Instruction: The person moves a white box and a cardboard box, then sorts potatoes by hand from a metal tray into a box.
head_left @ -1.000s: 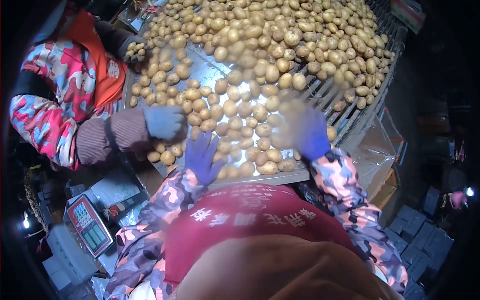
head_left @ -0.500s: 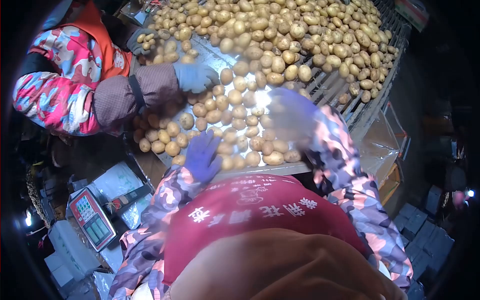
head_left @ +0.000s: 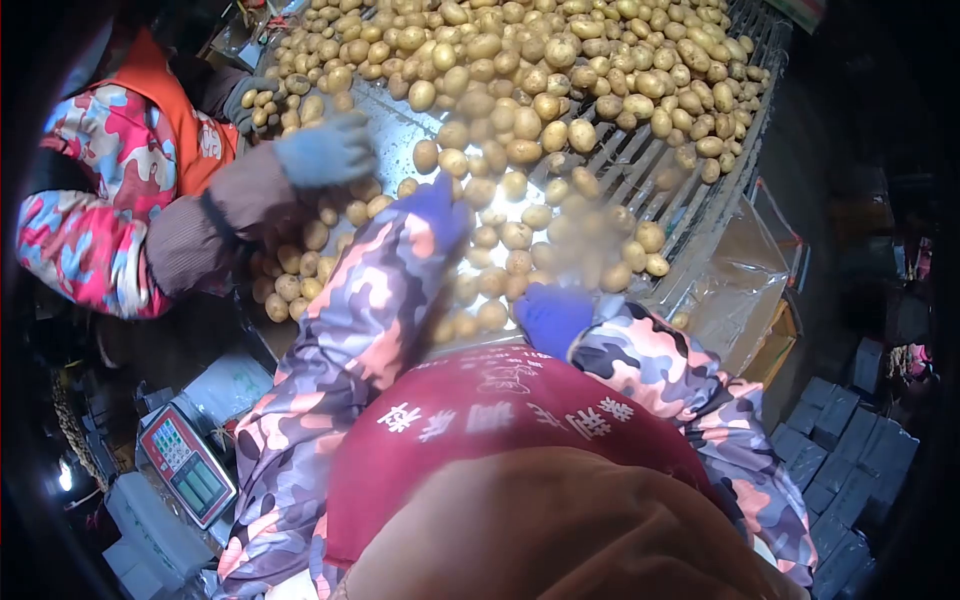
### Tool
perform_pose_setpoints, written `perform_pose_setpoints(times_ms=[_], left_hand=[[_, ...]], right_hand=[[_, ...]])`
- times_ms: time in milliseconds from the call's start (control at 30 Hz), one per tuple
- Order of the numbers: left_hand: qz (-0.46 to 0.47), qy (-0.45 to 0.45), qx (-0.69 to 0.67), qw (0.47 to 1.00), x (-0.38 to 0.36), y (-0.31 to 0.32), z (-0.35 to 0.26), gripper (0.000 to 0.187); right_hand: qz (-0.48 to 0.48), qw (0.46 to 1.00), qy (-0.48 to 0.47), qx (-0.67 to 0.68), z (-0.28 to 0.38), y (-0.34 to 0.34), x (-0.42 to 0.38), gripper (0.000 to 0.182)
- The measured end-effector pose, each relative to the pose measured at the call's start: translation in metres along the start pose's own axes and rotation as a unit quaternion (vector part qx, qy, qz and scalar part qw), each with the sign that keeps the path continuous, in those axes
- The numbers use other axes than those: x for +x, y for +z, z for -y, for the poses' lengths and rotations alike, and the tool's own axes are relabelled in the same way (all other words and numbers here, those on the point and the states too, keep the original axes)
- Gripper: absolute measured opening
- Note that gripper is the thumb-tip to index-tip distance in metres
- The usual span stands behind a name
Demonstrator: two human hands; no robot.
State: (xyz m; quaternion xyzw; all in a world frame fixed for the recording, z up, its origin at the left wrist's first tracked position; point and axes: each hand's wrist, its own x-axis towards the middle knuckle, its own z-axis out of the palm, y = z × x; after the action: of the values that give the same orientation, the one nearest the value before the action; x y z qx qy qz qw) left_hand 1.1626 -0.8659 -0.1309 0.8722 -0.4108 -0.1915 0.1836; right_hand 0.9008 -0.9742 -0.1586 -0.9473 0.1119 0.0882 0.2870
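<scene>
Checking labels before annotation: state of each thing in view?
potatoes: heaped over slatted rack, spread loose on metal tabletop
left hand: gloved, over potatoes, grip unclear
right hand: gloved, near tabletop's front edge, grip unclear
co-worker's grey-gloved hand: holding small potatoes
co-worker's blue-gloved hand: over tabletop, grip unclear
scale: display digits unreadable

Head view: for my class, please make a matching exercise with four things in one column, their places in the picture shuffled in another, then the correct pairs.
1. Heap of rounded yellow-brown potatoes
2. Red-framed rectangular scale with keypad
3. Purple-gloved right hand
4. Grey rectangular boxes

A. Lower right
B. Just above the maroon printed apron
C. Top
D. Lower left

Pairs: 1-C, 2-D, 3-B, 4-A
</scene>
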Motion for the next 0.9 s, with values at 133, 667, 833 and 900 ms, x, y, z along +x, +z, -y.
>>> perform_pose_setpoints(times_ms=[133,667,833,900], left_hand=[[0.025,-0.034,-0.040,0.998,0.036,0.013,0.014,0.072],[0.110,-0.042,-0.707,0.697,-0.075,0.030,0.020,0.052],[0.266,-0.104,-0.779,0.558,-0.070,-0.001,-0.055,0.052],[0.267,0.000,-0.649,0.712,-0.068,0.007,-0.060,0.061]], right_hand=[[-0.138,0.930,0.023,-0.341,-0.023,0.048,0.025,0.020],[0.102,0.715,0.064,0.689,0.027,-0.073,0.012,0.048],[0.039,0.597,-0.168,0.783,0.032,-0.062,0.032,0.043],[-0.081,0.644,-0.216,0.729,0.020,-0.045,0.028,0.038]])
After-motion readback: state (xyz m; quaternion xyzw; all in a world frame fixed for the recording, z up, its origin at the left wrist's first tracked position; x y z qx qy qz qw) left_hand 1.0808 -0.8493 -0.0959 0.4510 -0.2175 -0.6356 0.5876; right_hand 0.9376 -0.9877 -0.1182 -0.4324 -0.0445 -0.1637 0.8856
